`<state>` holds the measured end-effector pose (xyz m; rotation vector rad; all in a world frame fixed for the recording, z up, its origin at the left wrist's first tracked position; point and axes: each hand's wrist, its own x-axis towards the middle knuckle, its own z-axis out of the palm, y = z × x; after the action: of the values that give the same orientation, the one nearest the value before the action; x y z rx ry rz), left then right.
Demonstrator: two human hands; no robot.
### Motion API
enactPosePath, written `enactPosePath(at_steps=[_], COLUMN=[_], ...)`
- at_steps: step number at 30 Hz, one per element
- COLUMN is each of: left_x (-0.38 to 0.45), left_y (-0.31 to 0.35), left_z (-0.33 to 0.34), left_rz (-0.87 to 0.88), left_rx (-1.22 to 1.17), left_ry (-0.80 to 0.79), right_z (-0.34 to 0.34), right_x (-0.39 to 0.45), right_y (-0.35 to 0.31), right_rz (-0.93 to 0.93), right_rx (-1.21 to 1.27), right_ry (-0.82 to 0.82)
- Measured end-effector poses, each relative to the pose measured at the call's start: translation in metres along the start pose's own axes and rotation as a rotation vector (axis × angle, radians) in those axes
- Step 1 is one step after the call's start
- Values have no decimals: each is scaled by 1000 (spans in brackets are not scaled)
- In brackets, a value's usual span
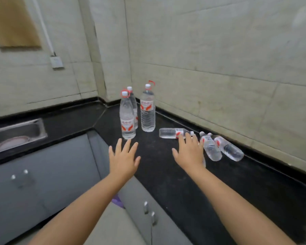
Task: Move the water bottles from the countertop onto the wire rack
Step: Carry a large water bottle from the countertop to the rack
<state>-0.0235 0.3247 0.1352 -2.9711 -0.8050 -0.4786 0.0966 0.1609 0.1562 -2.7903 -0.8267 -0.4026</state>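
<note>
two bare forearms are reaching in from the bottom edge over grey cabinet doors [64, 167] with small metal knobs. left hand [124, 157] is hovering with fingers spread wide, holding nothing, just short of the nearest tall water bottle [127, 119]. right hand [190, 152] is likewise spread flat and holding nothing, its fingertips overlapping the neck end of a small bottle lying on its side [173, 133]; whether they are touching it cannot be told. two more tall bottles [147, 110] are standing upright behind, in the corner of the black countertop [184, 183]. two further small bottles [221, 147] are lying side by side near the tiled wall [219, 50]. a steel sink [18, 133] is sitting at far left. a wall socket [56, 62] is showing above it.
</note>
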Motion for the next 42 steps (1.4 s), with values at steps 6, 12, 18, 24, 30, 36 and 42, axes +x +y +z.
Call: enactPosePath(at_steps=[6, 12, 18, 24, 30, 36, 42], left_x=[37, 108, 233, 366, 437, 450, 460], left_y=[-82, -121, -140, -144, -151, -178, -241], left_z=[20, 51, 68, 60, 70, 89, 107], left_rz=[-90, -91, 5, 259, 562, 651, 578], left_rx=[8, -8, -13, -143, -132, -327, -493], left_ry=[-1, -2, 57, 141, 55, 163, 140], right_z=[51, 104, 161, 209, 256, 287, 301], right_x=[46, 106, 199, 264, 294, 310, 328], right_y=[-66, -106, -129, -139, -147, -166, -198], right_rz=[-18, -41, -25, 33, 67, 215, 372], right_rx=[18, 26, 87, 215, 256, 407, 830], right_ry=[-57, -123, -113, -134, -242, -371, -454])
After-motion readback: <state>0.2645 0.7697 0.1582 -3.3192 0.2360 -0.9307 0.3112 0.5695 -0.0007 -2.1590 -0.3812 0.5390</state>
